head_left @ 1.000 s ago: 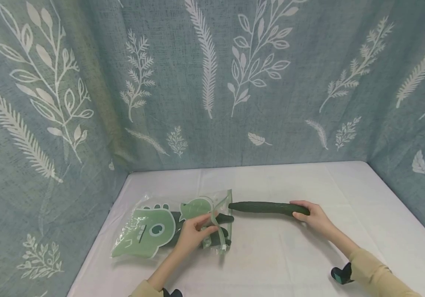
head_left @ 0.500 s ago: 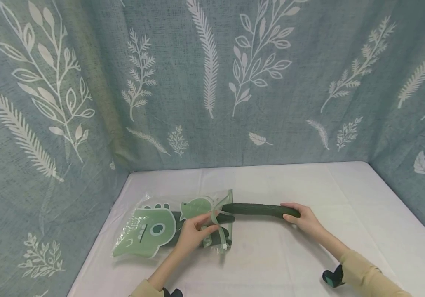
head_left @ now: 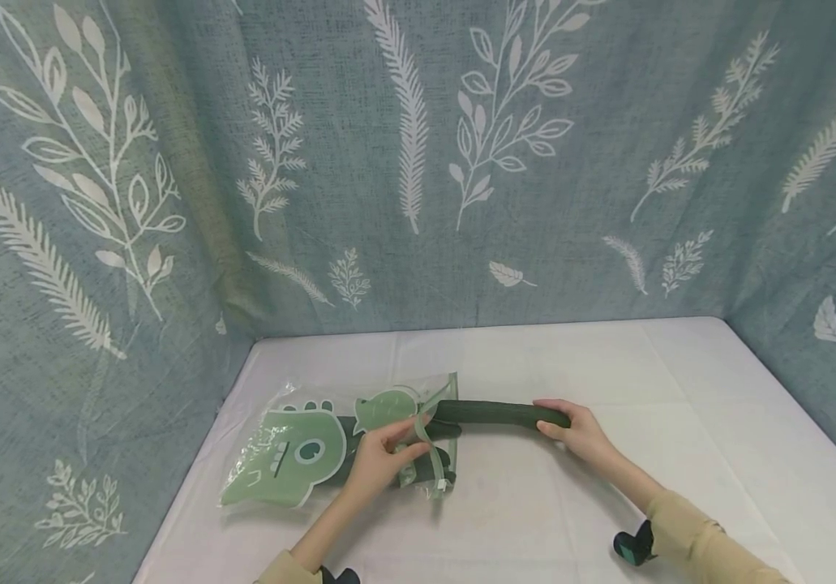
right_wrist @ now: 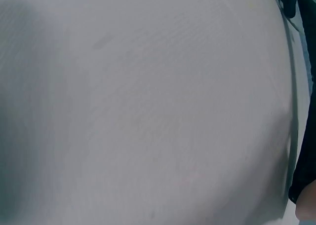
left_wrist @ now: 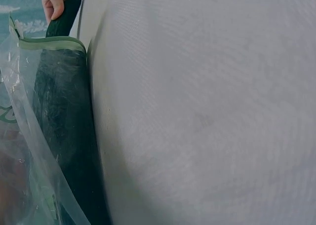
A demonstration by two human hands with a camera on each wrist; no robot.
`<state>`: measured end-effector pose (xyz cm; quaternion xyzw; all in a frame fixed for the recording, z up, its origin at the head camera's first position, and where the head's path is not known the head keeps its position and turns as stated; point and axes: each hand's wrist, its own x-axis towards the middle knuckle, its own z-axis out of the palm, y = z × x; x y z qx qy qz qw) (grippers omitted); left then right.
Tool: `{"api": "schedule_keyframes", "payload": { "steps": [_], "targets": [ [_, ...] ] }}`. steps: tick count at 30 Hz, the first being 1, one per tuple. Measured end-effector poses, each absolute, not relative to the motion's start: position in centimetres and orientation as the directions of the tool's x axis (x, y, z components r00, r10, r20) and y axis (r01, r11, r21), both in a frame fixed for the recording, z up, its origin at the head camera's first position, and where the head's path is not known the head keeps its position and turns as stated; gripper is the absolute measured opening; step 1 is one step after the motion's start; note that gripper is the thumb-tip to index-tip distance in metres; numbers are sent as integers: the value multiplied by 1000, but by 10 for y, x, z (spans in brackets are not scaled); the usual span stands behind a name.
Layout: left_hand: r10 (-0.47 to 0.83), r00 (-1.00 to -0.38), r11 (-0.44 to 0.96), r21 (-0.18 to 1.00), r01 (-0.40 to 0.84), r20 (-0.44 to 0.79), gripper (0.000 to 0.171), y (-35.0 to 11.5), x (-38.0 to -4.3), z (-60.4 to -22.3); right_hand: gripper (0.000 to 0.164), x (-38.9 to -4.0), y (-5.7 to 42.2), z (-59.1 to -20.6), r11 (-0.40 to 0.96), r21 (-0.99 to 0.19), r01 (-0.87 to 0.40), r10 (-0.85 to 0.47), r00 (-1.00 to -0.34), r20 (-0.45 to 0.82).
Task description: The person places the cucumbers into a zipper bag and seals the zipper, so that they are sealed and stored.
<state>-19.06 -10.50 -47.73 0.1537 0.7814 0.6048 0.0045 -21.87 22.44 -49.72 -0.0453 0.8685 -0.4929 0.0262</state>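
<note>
A clear zip bag with a green one-eyed cartoon creature printed on it lies left of the table's middle, its green-edged mouth toward the right. Several dark green cucumbers show inside. My left hand pinches the bag's mouth strip between thumb and fingers, holding it apart. With my right hand I grip the far end of a long cucumber, whose front tip is inside the bag's mouth. In the left wrist view the gripped cucumber passes behind the green zip edge.
A white cloth covers the table. Blue-green curtain with white leaf prints encloses the back and both sides. A dark wrist device sits below the right sleeve, close over the cloth.
My right hand has moved left with the cucumber, whose tip has gone from just at the bag's mouth to inside it. The left hand and bag have stayed in place.
</note>
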Motion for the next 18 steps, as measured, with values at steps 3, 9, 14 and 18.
{"api": "schedule_keyframes", "payload": {
  "steps": [3, 9, 14, 18],
  "targets": [
    [247, -950, 224, 943, 245, 188, 42, -105, -191, -478, 44, -220, 218, -498, 481, -876, -30, -92, -996, -17],
    [276, -936, 208, 937, 280, 218, 43, -106, -191, -481, 43, -221, 206, -497, 456, -890, 10, -68, -997, -46],
    [262, -944, 216, 941, 259, 199, 42, -106, -192, -481, 42, -224, 196, -498, 464, -886, -7, -66, -997, -27],
    [261, -944, 221, 939, 262, 201, 41, -106, -193, -481, 41, -227, 188, -499, 459, -888, -14, -64, -998, -17]
  ]
}}
